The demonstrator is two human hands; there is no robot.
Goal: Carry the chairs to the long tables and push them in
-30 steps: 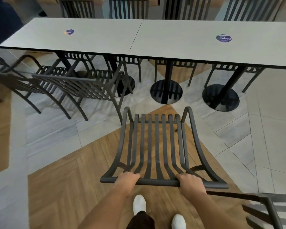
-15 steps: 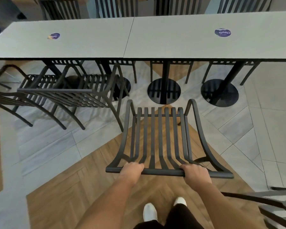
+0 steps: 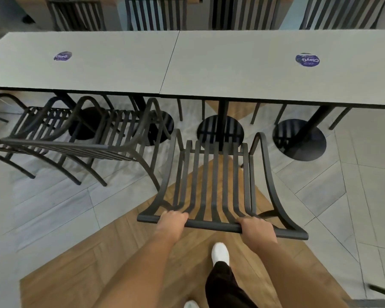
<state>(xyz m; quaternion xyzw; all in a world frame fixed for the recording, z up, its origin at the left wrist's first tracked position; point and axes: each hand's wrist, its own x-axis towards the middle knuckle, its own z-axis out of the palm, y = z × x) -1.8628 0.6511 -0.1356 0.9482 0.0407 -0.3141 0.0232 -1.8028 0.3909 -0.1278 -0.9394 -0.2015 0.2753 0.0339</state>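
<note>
A dark slatted metal chair (image 3: pixel 213 181) stands in front of me, facing the long grey tables (image 3: pixel 231 72). My left hand (image 3: pixel 172 220) and my right hand (image 3: pixel 257 228) both grip the chair's top back rail. Its seat front lies just short of the table edge, near the seam between the two tabletops. To the left, two matching chairs (image 3: pixel 76 138) stand with their seats partly under the left table.
Round black table bases (image 3: pixel 299 138) stand under the tables. Several chairs (image 3: pixel 156 14) line the far side. Another chair's edge (image 3: pixel 382 294) shows at the bottom right. The floor is grey tile with a wood strip under my white shoes (image 3: pixel 220 252).
I have stepped forward with the chair, so the tables are nearer and the seat front has come close to the table edge. Both hands keep their grip on the back rail.
</note>
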